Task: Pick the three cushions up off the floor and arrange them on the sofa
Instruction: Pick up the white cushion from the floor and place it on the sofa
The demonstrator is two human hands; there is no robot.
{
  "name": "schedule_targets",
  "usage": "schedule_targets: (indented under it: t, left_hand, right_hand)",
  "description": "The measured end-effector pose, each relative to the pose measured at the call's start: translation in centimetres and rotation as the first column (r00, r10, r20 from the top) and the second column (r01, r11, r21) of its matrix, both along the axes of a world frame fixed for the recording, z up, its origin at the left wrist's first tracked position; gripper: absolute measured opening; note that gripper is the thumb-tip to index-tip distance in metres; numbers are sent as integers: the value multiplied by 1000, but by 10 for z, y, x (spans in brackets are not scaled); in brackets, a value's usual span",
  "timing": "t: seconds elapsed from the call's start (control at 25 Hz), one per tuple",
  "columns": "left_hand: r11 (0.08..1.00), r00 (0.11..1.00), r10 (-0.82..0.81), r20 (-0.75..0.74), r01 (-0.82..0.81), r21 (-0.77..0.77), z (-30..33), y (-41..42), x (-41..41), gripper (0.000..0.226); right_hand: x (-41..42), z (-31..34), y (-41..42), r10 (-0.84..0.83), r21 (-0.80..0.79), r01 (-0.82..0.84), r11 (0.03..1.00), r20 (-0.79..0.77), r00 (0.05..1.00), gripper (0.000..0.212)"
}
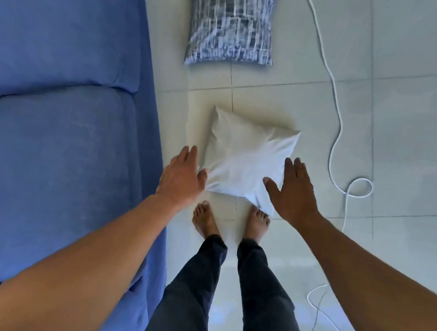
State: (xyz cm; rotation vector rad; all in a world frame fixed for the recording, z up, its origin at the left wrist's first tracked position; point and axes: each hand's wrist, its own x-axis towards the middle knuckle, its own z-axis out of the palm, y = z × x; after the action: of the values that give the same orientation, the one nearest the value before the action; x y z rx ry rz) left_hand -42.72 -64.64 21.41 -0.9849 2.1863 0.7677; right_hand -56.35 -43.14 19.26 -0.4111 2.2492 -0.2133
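Observation:
A plain white cushion point(246, 158) lies on the tiled floor just in front of my bare feet. My left hand point(182, 177) hovers at its left edge, fingers spread and holding nothing. On the cushion's right side my right hand point(294, 192) is likewise open, palm down. Farther ahead on the floor lies a grey-and-white patterned cushion point(231, 19). The blue sofa point(51, 115) fills the left side, its seat bare. Only these two cushions are in view.
A white cable point(336, 130) snakes across the tiles on the right, with a loop near my right hand and more of it by my right leg. My legs and feet point(229, 222) stand close to the sofa's front edge.

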Motion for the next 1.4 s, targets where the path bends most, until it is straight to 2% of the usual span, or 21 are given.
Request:
schedule_targets:
  t: [0.16, 0.28, 0.36, 0.44, 0.48, 0.56, 0.64, 0.72, 0.8, 0.88, 0.96, 1.0, 1.08, 1.2, 1.32, 1.4]
  left_hand:
    - [998, 997, 62, 52, -63, 11, -122, -1, -20, 70]
    - [990, 988, 132, 80, -135, 28, -214, -3, -35, 67]
    - [980, 978, 196, 75, -199, 23, -266, -7, -45, 63]
    - [961, 959, 276, 58, -277, 9, -306, -12, -54, 62]
    - [937, 937, 348, 42, -349, 17, -322, -16, -57, 67]
    - [818, 824, 566, 39, -567, 98, -348, -24, -64, 87]
    - [627, 660, 745, 94, -742, 236, -361, -29, -65, 109]
    - [501, 568, 807, 161, -803, 322, -368, -31, -57, 115]
    - [437, 528, 829, 183, -817, 376, -346, -28, -55, 106]
    - [405, 493, 860, 135, -818, 408, -281, -23, -62, 74]
    - [359, 441, 893, 89, -817, 452, -219, -22, -63, 42]
    - [331, 411, 909, 75, -818, 470, -188, -23, -61, 33]
    - [280, 349, 936, 49, -821, 498, -122, -27, -59, 17]
    - [256, 301, 954, -7, -797, 547, -34, -36, -51, 15]
    - [244, 251, 965, -72, -766, 595, 62, -49, -38, 31]
    - [246, 215, 968, -127, -749, 615, 119, -52, -27, 39]
  right_hand:
    - [-28, -121, 6, 24, 9, -24, 1000, 12, 1000, 85]
    - [-46, -218, 12, -24, 29, 22, 999, 58, 998, 92]
    - [-51, -272, 18, -99, 54, 94, 994, 90, 991, 100]
    - [-53, -306, 21, -268, 57, 263, 963, 114, 957, 108]
    - [-53, -320, 23, -401, 47, 398, 916, 132, 907, 112]
    - [-55, -336, 22, -663, 54, 669, 741, 216, 717, 117]
    - [-58, -337, 19, -778, 87, 808, 583, 346, 524, 124]
    - [-61, -324, 13, -805, 79, 862, 501, 408, 431, 116]
    - [-67, -298, 2, -814, 21, 891, 454, 415, 406, 107]
    - [-75, -252, -11, -809, -43, 899, 436, 419, 413, 101]
    - [-84, -197, -23, -782, -96, 898, 430, 458, 423, 82]
    - [-87, -166, -30, -765, -122, 894, 431, 475, 434, 71]
    - [-91, -102, -41, -729, -183, 888, 421, 515, 451, 62]
    - [-94, -15, -58, -688, -264, 861, 435, 519, 507, 68]
    - [-97, 80, -76, -624, -346, 821, 454, 535, 570, 83]
    - [-95, 136, -85, -578, -403, 794, 456, 544, 608, 77]
